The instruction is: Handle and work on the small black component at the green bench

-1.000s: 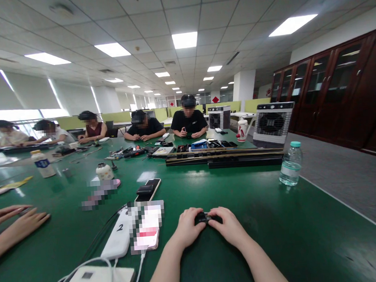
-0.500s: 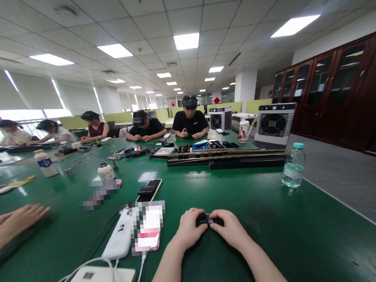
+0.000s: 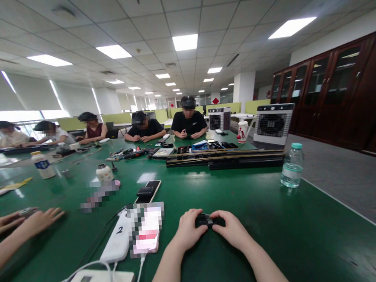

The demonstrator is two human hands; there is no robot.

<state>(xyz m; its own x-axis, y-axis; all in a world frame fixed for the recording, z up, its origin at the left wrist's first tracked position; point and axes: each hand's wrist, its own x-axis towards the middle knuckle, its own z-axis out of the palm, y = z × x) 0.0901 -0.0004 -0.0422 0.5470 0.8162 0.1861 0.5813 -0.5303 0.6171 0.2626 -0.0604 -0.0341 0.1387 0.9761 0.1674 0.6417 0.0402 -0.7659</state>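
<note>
The left hand [image 3: 190, 228] and right hand [image 3: 231, 229] are both on a small black part [image 3: 208, 219]. It's low, on or just over the green worktop [image 3: 299, 232], straight in front of the person; can't tell if it's touching. The left fingers are clamped on 1 end, the right fingers on the other. The mid bit shows, w/ a pale spot, but it's too small to tell what it is.

The step now is prob. close handwork on this part. I think the next move calls for a firm hold on both ends, w/ small, slow pushes, b/c there's not much to grip.

A phone [image 3: 149, 228] & a white block marked "2" [image 3: 116, 244] lie to the left. A water bottle [image 3: 291, 171] stands well apart, to the right.
</note>
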